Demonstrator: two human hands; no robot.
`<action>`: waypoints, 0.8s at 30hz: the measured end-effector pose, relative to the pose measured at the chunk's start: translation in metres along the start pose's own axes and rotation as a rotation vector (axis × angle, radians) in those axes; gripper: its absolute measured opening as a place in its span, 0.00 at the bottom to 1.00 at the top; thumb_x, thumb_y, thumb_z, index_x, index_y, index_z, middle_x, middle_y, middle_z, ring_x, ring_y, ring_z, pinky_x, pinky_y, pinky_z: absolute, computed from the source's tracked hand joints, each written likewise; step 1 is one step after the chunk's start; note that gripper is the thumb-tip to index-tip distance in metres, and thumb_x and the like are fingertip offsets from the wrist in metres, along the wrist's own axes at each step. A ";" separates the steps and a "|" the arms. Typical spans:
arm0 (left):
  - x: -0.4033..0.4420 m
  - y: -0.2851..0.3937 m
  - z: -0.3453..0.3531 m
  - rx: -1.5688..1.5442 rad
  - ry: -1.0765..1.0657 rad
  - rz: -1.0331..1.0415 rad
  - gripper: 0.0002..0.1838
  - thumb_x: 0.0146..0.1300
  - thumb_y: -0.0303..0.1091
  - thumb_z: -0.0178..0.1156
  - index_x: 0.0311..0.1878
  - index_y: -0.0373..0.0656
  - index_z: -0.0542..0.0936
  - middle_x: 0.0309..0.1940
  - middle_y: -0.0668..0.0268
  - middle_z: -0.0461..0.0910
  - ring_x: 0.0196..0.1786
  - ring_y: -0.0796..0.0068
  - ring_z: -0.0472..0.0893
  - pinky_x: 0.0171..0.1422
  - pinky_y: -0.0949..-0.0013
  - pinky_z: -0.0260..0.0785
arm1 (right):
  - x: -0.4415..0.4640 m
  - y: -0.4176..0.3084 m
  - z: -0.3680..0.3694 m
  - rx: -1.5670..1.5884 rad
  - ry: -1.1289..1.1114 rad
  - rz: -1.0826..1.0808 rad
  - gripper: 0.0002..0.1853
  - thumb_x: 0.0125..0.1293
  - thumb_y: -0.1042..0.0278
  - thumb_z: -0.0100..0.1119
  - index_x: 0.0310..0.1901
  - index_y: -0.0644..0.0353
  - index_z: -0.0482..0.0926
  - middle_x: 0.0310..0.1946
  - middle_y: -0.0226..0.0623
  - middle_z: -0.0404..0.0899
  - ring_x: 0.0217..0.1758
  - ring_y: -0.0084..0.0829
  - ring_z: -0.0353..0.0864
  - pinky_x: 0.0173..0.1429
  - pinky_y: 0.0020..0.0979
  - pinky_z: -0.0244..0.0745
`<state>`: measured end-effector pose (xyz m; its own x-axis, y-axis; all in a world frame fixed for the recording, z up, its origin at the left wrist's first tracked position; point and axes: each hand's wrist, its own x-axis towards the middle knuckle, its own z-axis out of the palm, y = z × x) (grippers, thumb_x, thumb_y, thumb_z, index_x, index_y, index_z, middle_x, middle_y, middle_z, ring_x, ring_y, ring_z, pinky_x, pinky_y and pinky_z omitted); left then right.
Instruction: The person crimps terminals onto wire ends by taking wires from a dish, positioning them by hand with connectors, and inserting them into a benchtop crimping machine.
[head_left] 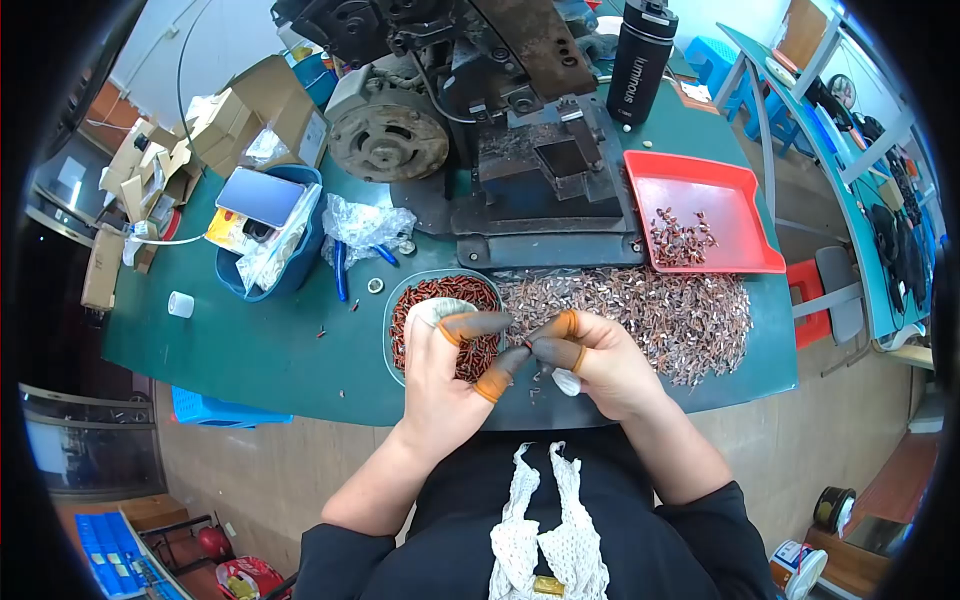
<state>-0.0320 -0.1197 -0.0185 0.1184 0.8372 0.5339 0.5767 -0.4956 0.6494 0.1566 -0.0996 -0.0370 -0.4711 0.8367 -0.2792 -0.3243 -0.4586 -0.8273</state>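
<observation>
My left hand [440,375] is in front of the green bin, its thumb and index finger apart in grey, orange-edged finger covers. Its thumb tip is close to my right fingertips; I cannot tell whether they touch. My right hand [612,368], with similar covers, pinches a tiny reddish-brown part [528,344], mostly hidden by the fingers. White material [566,382] shows under the right hand. Many reddish-brown pieces [470,293] fill the green bin [388,345], partly behind my left hand. A wide heap of small brown and silvery pieces [660,320] spreads behind and right of my hands.
A dark, greasy machine [540,215] stands at the back. To its right are a red tray [715,180] with some pieces and a black bottle [641,65]. Blue-handled pliers [341,270], a blue tub [270,275] and cardboard boxes [250,110] occupy the left side.
</observation>
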 end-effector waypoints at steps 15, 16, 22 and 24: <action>0.001 0.006 0.012 -0.119 -0.076 0.043 0.11 0.48 0.25 0.72 0.37 0.41 0.82 0.35 0.64 0.76 0.43 0.62 0.73 0.50 0.64 0.66 | -0.025 -0.018 -0.010 -0.524 0.175 -0.197 0.06 0.62 0.73 0.66 0.39 0.61 0.82 0.30 0.26 0.80 0.30 0.12 0.75 0.33 0.19 0.70; 0.000 0.004 0.010 -0.169 -0.098 -0.016 0.11 0.49 0.25 0.71 0.37 0.41 0.82 0.35 0.65 0.76 0.42 0.63 0.73 0.49 0.65 0.66 | -0.030 -0.021 -0.015 -0.940 0.158 -0.415 0.08 0.58 0.75 0.67 0.39 0.60 0.83 0.32 0.29 0.81 0.31 0.18 0.78 0.34 0.22 0.73; -0.006 -0.003 0.006 -0.248 -0.126 -0.138 0.10 0.50 0.25 0.72 0.36 0.42 0.82 0.34 0.66 0.76 0.41 0.67 0.74 0.48 0.67 0.66 | -0.032 -0.010 -0.031 -1.328 0.052 -0.433 0.09 0.51 0.74 0.69 0.37 0.57 0.84 0.32 0.38 0.80 0.32 0.39 0.82 0.37 0.35 0.78; -0.008 -0.003 0.006 -0.281 -0.134 -0.161 0.10 0.50 0.25 0.72 0.36 0.42 0.82 0.34 0.66 0.76 0.41 0.66 0.74 0.48 0.67 0.66 | -0.030 -0.010 -0.026 -1.379 0.030 -0.456 0.09 0.51 0.72 0.70 0.36 0.57 0.84 0.31 0.39 0.79 0.32 0.40 0.82 0.37 0.36 0.78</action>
<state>-0.0300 -0.1237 -0.0279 0.1599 0.9234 0.3491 0.3538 -0.3837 0.8530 0.1955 -0.1124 -0.0332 -0.5223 0.8420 0.1353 0.6006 0.4758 -0.6426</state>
